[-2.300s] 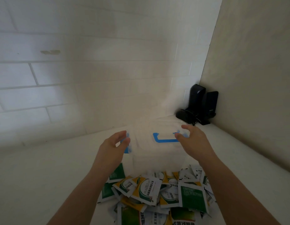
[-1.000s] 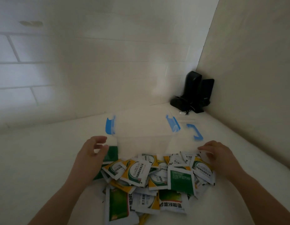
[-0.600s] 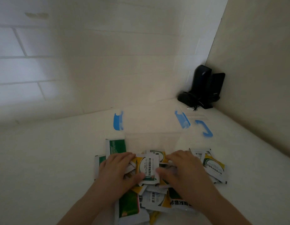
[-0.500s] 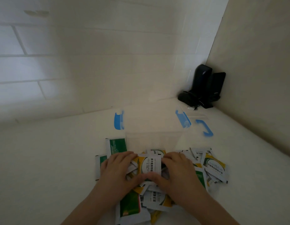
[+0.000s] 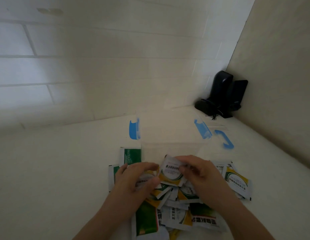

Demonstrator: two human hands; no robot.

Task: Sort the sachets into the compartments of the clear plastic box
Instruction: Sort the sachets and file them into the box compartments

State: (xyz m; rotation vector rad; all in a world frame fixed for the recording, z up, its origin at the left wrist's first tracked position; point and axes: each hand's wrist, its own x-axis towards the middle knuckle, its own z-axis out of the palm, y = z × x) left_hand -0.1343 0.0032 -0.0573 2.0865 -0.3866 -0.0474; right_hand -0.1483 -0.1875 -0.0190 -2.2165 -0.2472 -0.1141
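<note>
A heap of sachets (image 5: 176, 212), green ones and white-and-yellow ones, lies on the white counter in front of me. Behind the heap stands the clear plastic box (image 5: 169, 135), lid off, with blue clasps on both sides. My right hand (image 5: 201, 172) holds a white-and-yellow sachet (image 5: 169, 172) lifted a little above the heap. My left hand (image 5: 137, 177) grips another white-and-yellow sachet (image 5: 143, 181) beside it. The box's compartments are too faint to make out.
The box's clear lid with a blue handle (image 5: 223, 138) lies to the right of the box. A black device with a cable (image 5: 220, 96) stands in the far right corner. A tiled wall runs behind, a beige wall on the right.
Earlier both hands took the lid off the box and set it to the right. They then came down on the heap, and each has picked up a white-and-yellow sachet.
</note>
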